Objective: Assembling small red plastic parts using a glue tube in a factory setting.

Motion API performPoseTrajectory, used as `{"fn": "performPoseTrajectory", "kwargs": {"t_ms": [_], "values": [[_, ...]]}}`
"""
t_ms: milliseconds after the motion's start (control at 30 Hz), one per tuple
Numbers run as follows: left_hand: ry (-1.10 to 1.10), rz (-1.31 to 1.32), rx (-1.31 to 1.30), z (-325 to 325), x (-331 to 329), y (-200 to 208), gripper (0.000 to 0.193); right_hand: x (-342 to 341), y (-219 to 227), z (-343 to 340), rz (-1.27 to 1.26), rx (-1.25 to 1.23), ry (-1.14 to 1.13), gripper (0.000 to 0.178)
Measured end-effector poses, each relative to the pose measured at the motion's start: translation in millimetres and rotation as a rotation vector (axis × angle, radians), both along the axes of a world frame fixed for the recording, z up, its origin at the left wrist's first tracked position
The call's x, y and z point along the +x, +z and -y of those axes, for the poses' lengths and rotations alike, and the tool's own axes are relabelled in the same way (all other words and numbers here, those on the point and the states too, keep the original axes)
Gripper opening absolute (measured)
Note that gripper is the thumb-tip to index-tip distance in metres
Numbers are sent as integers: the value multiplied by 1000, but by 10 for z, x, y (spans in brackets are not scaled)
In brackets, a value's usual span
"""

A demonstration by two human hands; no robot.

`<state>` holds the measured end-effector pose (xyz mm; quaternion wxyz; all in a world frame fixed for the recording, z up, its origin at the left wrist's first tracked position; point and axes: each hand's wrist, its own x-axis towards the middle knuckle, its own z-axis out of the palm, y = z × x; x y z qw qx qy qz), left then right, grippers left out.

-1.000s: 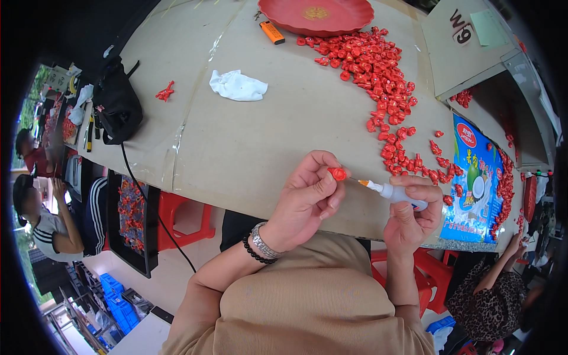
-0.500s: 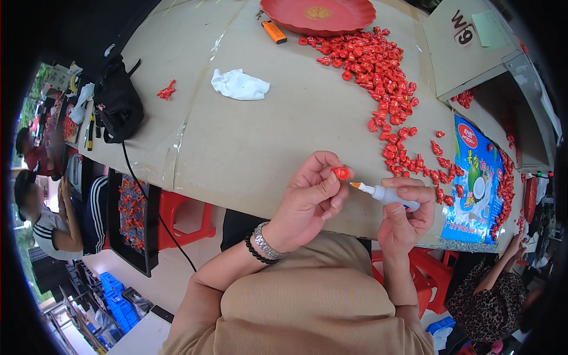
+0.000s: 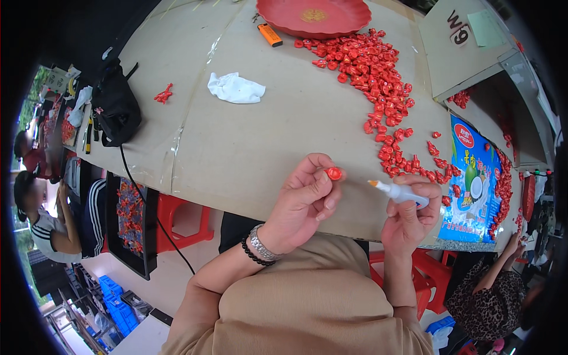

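Pinched between the thumb and fingers of my left hand (image 3: 307,192) is a small shiny red plastic piece (image 3: 334,173), held above the near part of the table. My right hand (image 3: 411,216) grips a small white glue bottle (image 3: 405,194) with an orange-tipped nozzle. The nozzle points left toward the red piece, with a gap between them. A long pile of similar red pieces (image 3: 384,89) runs down the table beyond my right hand. Whether any glue sits on the held piece cannot be made out.
A red scalloped tray (image 3: 343,26) and an orange lighter (image 3: 270,35) lie at the far side. A white cloth (image 3: 236,89), one red figure-like piece (image 3: 164,93) and a black bag (image 3: 117,106) are leftward. At right stand a grey box (image 3: 455,65) and a blue printed sheet (image 3: 473,201). Other people sit on both sides.
My right hand has drawn the glue bottle rightward, away from the red piece, widening the gap. My left hand has shifted slightly left, still pinching the piece.
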<state>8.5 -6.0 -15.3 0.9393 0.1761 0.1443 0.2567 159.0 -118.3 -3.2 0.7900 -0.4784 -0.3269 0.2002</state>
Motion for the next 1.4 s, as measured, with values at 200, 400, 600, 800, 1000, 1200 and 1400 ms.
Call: {"fn": "performPoseTrajectory", "kwargs": {"t_ms": [200, 400, 600, 800, 1000, 1200, 1400], "values": [[10, -58, -12, -23, -9, 15, 11, 359, 205, 87, -216, 1, -30, 40], [11, -95, 4, -27, 25, 21, 11, 473, 271, 82, -345, -172, -111, 37], [22, -124, 29, -2, 20, 18, 11, 587, 202, 184, -40, -411, -49, 20], [18, -149, 30, 5, 47, 31, 12, 516, 180, 172, 602, -899, -206, 19], [8, -152, 22, 6, 47, 39, 12, 367, 238, 78, 822, -1016, -234, 24], [-18, -137, 30, 5, 35, 41, 13, 372, 241, 127, 624, -944, -120, 27], [-23, -177, 77, 28, 40, 35, 15, 326, 154, 137, 782, -967, -206, 21]]}}
